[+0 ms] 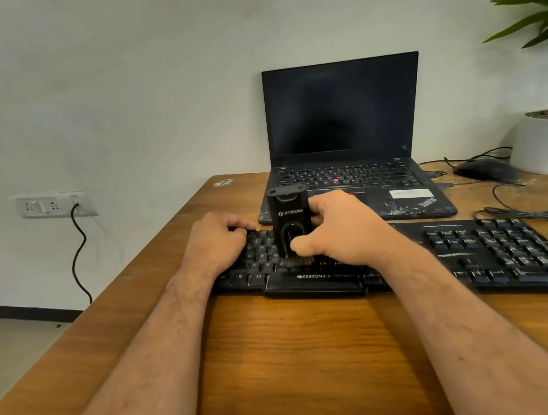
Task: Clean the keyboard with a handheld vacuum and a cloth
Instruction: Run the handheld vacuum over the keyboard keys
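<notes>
A black keyboard [499, 252] lies across the wooden desk [284, 361]. My right hand [344, 229] grips a black handheld vacuum [290, 219] held upright, thumb on its front, its brush tip pressed onto the keys left of centre. My left hand [216, 240] rests on the keyboard's left end with fingers curled over the far edge, holding it. No cloth is in view.
An open black laptop [345, 122] with a dark screen stands just behind the keyboard. A black mouse [483, 169] and loose cables [536, 215] lie at the right, near a white plant pot [547, 142]. A wall socket [53, 205] with a plugged cable is at left.
</notes>
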